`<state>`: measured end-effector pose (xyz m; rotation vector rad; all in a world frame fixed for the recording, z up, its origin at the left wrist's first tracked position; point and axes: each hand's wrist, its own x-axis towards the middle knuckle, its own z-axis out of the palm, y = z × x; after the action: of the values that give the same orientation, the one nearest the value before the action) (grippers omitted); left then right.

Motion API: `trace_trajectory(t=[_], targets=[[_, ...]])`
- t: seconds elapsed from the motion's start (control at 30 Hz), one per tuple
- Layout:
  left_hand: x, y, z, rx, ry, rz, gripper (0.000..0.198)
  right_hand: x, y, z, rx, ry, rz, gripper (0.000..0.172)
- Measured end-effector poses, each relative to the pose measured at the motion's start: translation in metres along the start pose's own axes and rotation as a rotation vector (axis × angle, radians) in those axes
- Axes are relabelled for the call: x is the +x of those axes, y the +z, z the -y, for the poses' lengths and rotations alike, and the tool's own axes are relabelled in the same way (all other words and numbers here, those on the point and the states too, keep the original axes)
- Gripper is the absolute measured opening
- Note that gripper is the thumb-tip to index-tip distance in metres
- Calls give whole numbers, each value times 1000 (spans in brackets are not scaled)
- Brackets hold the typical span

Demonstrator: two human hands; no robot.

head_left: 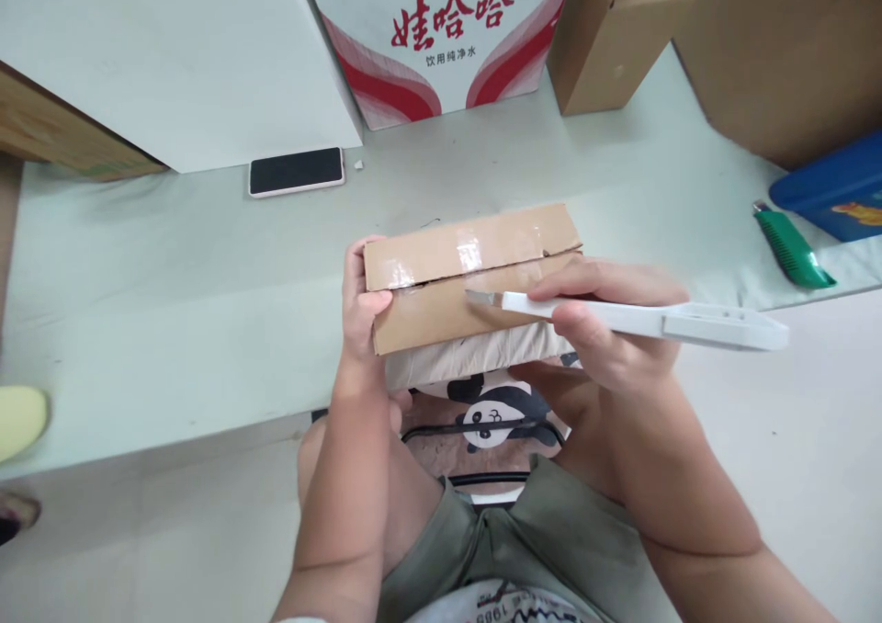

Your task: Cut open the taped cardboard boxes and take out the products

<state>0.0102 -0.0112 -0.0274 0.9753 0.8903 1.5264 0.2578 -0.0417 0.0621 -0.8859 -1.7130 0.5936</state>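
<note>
A small brown cardboard box (447, 311) sealed with clear tape sits in the middle of the view, over my lap. My left hand (362, 306) grips its left end, thumb on the top face. My right hand (606, 315) is closed round a white utility knife (648, 318). The knife's blade tip rests on the box top just below the taped seam, right of the box's middle. A slit shows along the seam on the left part.
A phone (296, 171) lies face down on the pale floor surface (172, 283). A red-and-white printed carton (441, 35) and brown cartons (613, 35) stand behind. A green utility knife (792, 251) and a blue object (837, 186) lie at right.
</note>
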Motion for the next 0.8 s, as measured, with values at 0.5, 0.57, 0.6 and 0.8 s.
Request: trace_trajectory(t=[0.5,0.57,0.6,0.8], targets=[[-4,8,-4,-23,8,-10,48,-2,3,11,-186,142,28,17],[-4,7,-3,-18,13,-3,50,-2,6,11,-201,144,-21,21],[-4,6,-3,-9,16,0,51,-2,7,10,-215,130,-35,23],[-5,4,0,37,15,-20,49,-1,16,5,-358,99,-97,25]])
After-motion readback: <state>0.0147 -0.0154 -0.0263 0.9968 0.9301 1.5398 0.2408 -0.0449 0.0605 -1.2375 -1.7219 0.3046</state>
